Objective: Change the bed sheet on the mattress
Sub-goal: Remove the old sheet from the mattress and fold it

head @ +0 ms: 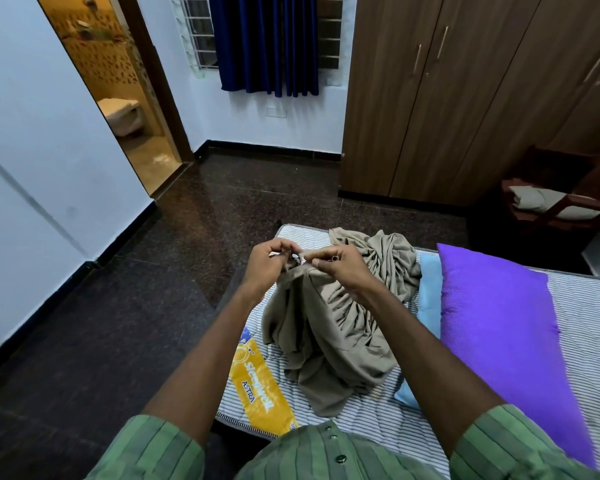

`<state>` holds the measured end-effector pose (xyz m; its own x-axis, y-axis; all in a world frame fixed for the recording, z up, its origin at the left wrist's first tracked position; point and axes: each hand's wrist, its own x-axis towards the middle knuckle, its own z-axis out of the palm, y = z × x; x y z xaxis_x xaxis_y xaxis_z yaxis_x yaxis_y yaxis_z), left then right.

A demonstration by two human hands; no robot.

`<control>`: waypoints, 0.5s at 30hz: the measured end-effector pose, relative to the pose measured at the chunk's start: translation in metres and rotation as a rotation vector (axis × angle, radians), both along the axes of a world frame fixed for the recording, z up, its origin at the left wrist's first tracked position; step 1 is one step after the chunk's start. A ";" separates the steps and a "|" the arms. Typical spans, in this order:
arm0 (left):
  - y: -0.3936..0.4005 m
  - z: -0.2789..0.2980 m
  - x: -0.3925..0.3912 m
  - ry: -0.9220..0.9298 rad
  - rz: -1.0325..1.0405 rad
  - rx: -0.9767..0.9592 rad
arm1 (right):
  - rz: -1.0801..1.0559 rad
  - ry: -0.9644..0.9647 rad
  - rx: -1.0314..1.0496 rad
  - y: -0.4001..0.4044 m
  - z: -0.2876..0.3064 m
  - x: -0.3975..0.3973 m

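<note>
Both arms reaching forward and slightly inward from green striped sleeves, forearms bare, converging near centre of view. Left hand (269, 259) raised at wrist height, fingers curling inward, thumb and fingertips pinching a fold of the beige sheet (329, 317). Right hand (338, 263) sitting just beside it, back of hand facing up, fingers bending down and gripping the same bunched edge. Hands nearly touching, knuckles level, wrists angling toward each other. Ring showing on a right finger.
</note>
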<state>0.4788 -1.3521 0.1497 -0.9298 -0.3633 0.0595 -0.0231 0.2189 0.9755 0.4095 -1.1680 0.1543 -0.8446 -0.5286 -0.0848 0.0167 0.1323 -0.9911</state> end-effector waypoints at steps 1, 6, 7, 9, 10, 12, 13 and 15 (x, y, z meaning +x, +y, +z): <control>0.000 0.000 0.002 0.007 -0.001 -0.038 | -0.004 -0.101 -0.066 0.001 0.001 0.000; -0.002 -0.004 0.008 0.001 0.098 -0.178 | 0.001 -0.446 -0.289 0.009 0.006 -0.002; -0.003 -0.005 0.009 0.007 0.099 -0.149 | -0.012 -0.486 -0.325 0.010 0.006 -0.002; -0.001 -0.003 0.011 0.032 0.044 -0.090 | -0.046 -0.550 -0.392 0.011 0.004 -0.005; 0.001 -0.002 0.013 0.032 0.011 -0.109 | -0.062 -0.574 -0.418 0.011 0.004 -0.006; 0.004 -0.003 0.014 0.036 0.004 -0.253 | -0.083 -0.595 -0.434 0.010 0.004 -0.008; 0.005 -0.005 0.012 0.053 0.026 -0.349 | -0.089 -0.589 -0.422 0.010 0.004 -0.009; 0.006 -0.005 0.010 0.103 0.090 -0.446 | -0.091 -0.529 -0.351 0.011 0.005 -0.006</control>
<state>0.4888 -1.3465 0.1451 -0.8766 -0.3604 0.3190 0.0309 0.6193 0.7846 0.4032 -1.1573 0.1597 -0.7788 -0.5289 -0.3372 0.5112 -0.2237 -0.8299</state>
